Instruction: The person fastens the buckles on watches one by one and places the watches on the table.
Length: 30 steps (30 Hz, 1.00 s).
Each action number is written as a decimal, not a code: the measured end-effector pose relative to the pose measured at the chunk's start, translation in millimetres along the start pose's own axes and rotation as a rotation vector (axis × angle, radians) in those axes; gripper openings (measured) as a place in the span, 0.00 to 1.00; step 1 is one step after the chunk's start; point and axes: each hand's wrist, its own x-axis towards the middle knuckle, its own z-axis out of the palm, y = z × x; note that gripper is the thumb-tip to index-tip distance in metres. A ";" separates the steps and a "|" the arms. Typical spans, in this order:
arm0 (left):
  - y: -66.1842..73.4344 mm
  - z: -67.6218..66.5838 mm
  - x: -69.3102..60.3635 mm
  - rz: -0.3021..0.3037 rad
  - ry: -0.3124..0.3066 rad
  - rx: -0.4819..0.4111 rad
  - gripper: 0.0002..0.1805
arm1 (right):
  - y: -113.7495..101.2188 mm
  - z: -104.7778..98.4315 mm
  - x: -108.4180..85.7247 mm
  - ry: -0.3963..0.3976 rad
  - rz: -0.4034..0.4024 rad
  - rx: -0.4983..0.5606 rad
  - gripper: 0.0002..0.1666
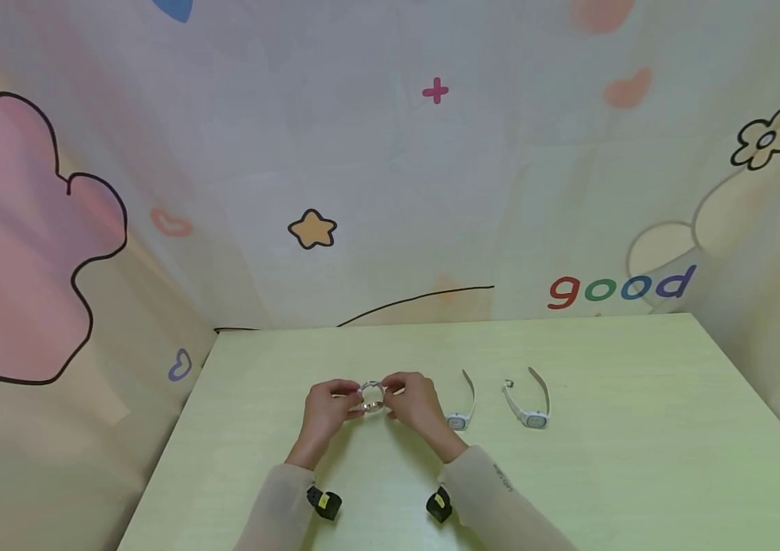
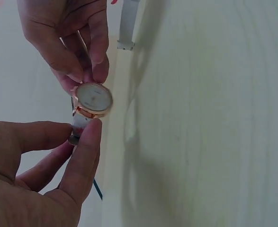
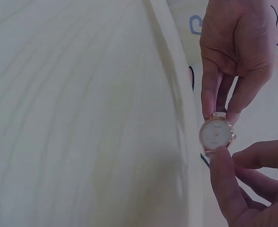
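Observation:
Both hands hold one wristwatch [image 1: 372, 406] with a round white dial, rose-gold case and white strap, raised above the table. My left hand [image 1: 329, 413] pinches the strap on one side of the case between thumb and fingers. On the opposite side, my right hand [image 1: 419, 404] pinches the strap in the same way. In the left wrist view the dial of the wristwatch [image 2: 94, 97] faces that camera. The right wrist view shows the wristwatch [image 3: 216, 134] between the fingertips of both hands. Parts of the strap are hidden behind the fingers.
Right of the hands, a white watch [image 1: 457, 421] lies on the pale table [image 1: 638, 459], partly hidden by the right wrist. Farther right lies another white watch [image 1: 536, 419] with its strap spread open. A printed curtain [image 1: 376, 168] stands behind the table.

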 end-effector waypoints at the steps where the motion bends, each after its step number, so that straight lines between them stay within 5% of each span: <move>1: -1.7 0.1 0.5 -0.004 -0.001 0.017 0.10 | 1.6 1.1 0.3 -0.010 0.008 -0.007 0.13; 10: -15.1 0.1 6.8 0.010 0.050 0.206 0.09 | 13.9 7.8 2.3 -0.036 0.068 -0.050 0.11; 14: -17.6 -1.2 8.5 0.016 0.052 0.206 0.10 | 15.2 7.7 3.0 -0.050 0.072 -0.060 0.11; 22: -7.5 -6.1 5.0 0.083 0.076 0.268 0.11 | 7.5 1.7 -0.5 -0.069 0.014 -0.110 0.13; 30: 9.9 -5.3 -8.1 0.140 0.049 0.243 0.11 | -10.7 -17.5 -14.1 -0.090 -0.062 -0.014 0.13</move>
